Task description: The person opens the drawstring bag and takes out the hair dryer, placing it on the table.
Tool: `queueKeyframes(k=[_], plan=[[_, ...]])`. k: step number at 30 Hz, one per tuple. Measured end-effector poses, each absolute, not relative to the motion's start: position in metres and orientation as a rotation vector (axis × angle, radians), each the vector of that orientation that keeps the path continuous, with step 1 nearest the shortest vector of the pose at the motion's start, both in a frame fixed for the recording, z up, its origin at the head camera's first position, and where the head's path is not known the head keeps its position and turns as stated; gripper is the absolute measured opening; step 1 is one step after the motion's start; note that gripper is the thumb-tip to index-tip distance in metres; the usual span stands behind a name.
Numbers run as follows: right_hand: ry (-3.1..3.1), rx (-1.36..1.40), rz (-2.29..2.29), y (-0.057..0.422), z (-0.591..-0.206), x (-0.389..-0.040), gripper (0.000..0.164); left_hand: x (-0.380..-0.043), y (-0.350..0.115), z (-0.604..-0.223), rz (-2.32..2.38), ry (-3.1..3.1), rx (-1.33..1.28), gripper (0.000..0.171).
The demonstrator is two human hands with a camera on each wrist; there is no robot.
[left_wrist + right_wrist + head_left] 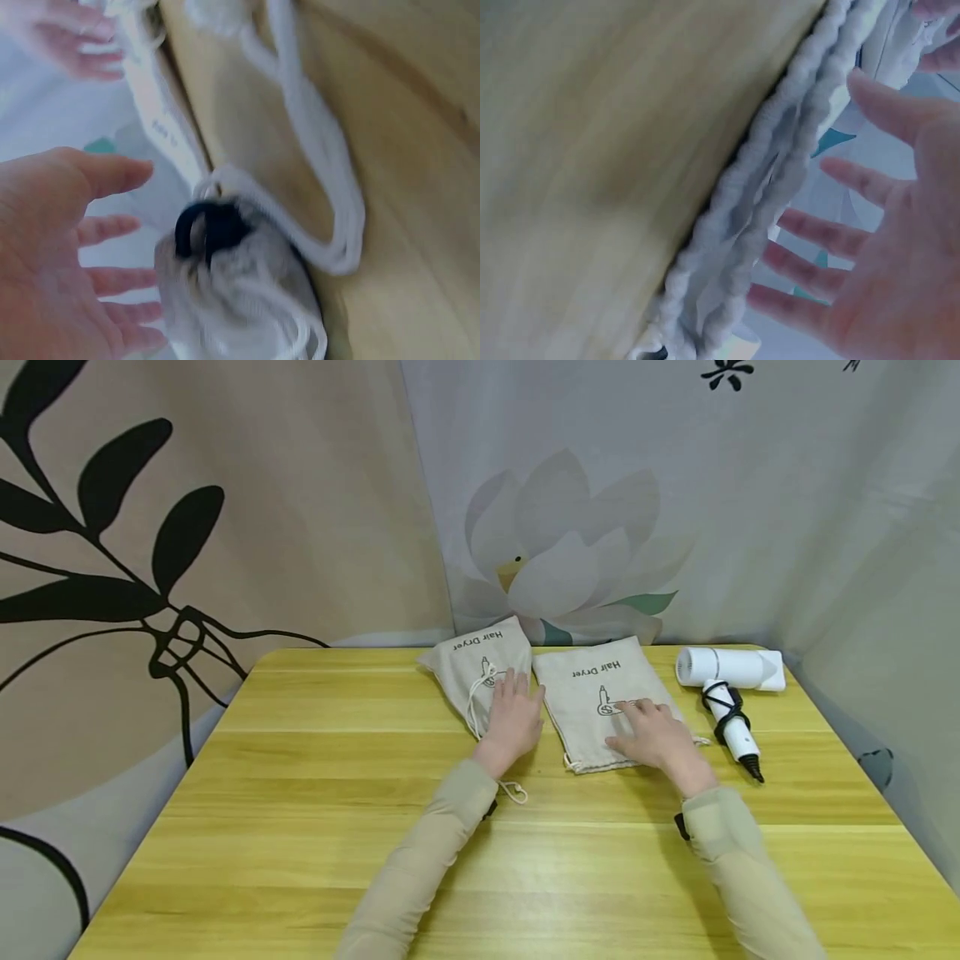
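Two cloth drawstring bags printed "Hair Dryer" lie at the back of the table. My left hand (514, 718), fingers extended, is over the front of the left bag (467, 672). That bag is filled out, its mouth gathered, and a dark loop (214, 229) pokes out of it in the left wrist view. A white drawstring (341, 195) trails from it. My right hand (654, 735) is over the flatter right bag (592, 737), fingers spread. The ruffled hem (739, 195) of the right bag's mouth faces me in the right wrist view. Neither hand grips anything.
Right of the bags lies a white hair dryer body (727, 668), with its white handle (738, 735) wrapped in a black cord. The wooden table (337, 827) ends at a printed curtain (315, 527) behind the bags.
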State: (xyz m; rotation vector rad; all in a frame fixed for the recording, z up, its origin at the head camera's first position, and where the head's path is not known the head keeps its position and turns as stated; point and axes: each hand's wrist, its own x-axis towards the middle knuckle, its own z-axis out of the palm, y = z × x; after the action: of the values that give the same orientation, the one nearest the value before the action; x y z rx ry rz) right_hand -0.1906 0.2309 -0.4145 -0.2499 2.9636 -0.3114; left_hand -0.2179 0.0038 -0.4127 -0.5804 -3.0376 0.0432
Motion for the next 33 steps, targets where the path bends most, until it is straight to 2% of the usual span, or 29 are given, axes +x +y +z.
queueKeyframes(k=[4,9,19,26,33], plan=[[2.908,-0.256,-0.305,0.230,-0.418,-0.190,0.068,-0.215,-0.012,-0.405,-0.044,-3.131,-0.438,0.061],[2.863,-0.241,-0.306,0.232,-0.423,-0.191,0.064,-0.210,-0.028,-0.404,-0.147,-3.207,-0.345,0.061],[2.864,-0.205,-0.295,0.232,-0.426,-0.191,0.065,-0.207,-0.052,-0.400,-0.404,-3.226,-0.551,0.055],[2.881,-0.170,-0.280,0.232,-0.427,-0.189,0.065,-0.207,-0.057,-0.400,-0.497,-3.202,-0.621,0.044],[2.874,-0.124,-0.283,0.232,-0.425,-0.187,0.068,-0.208,-0.053,-0.400,-0.421,-3.232,-0.650,0.049]])
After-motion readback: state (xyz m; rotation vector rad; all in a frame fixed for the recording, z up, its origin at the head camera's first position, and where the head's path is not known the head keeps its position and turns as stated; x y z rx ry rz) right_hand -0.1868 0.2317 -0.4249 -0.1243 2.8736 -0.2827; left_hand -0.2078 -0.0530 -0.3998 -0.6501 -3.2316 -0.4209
